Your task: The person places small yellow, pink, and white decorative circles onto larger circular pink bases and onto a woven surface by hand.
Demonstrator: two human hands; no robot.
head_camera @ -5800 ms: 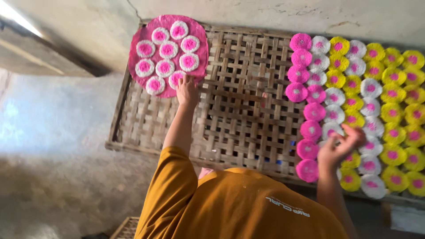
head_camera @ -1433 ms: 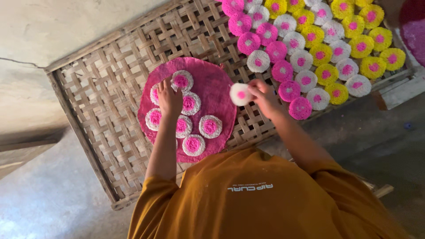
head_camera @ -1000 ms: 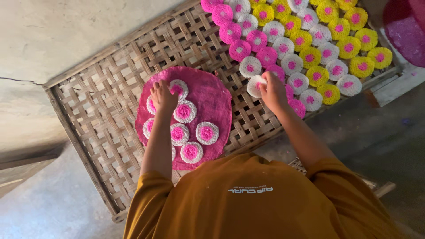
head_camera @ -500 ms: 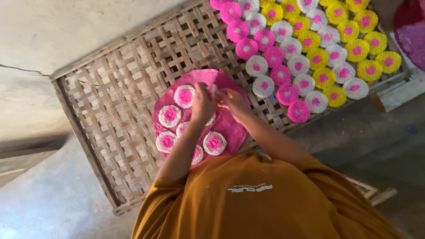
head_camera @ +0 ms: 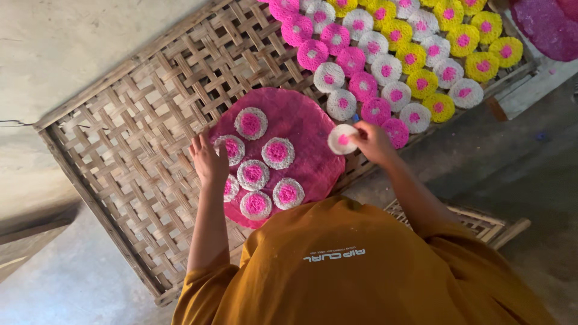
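The right hand (head_camera: pixel 373 139) pinches a small round white cracker with a pink centre (head_camera: pixel 342 139), held just off the right edge of the large round pink disc (head_camera: pixel 304 129). The left hand (head_camera: pixel 208 161) lies spread, fingers apart, on the disc's left rim, which rests on the woven bamboo tray (head_camera: pixel 138 144). Rows of pink, white and yellow crackers (head_camera: pixel 391 54) lie beyond.

bare concrete floor (head_camera: pixel 72 48) — dim light
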